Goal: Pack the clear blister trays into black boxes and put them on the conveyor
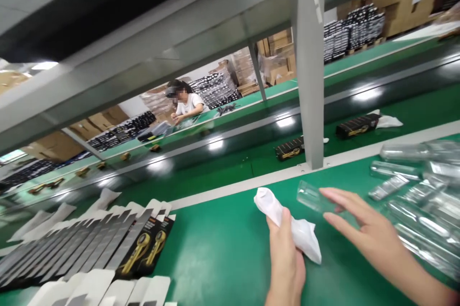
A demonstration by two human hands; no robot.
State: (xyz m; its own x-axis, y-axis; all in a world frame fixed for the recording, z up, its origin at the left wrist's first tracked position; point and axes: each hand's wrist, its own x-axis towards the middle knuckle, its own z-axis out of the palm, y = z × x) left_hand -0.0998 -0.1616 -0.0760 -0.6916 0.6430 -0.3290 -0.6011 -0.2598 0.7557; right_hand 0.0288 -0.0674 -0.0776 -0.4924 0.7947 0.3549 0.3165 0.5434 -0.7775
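Observation:
My left hand (285, 258) is closed around a white wrapped item (287, 222), its thumb pressed along the wrap, low in the middle of the view. My right hand (362, 229) reaches in from the right with fingers stretched out, fingertips touching a clear plastic shell (311, 196) that lies on the green table (223, 243). I cannot tell whether the fingers grip the shell.
A heap of clear plastic shells (420, 191) lies at the right. Fanned black printed cards (86, 243) and white trays (104, 291) sit at the lower left. A grey post (311, 85) stands ahead. Black boxes (355, 126) ride the conveyor. Another person (187, 104) works beyond.

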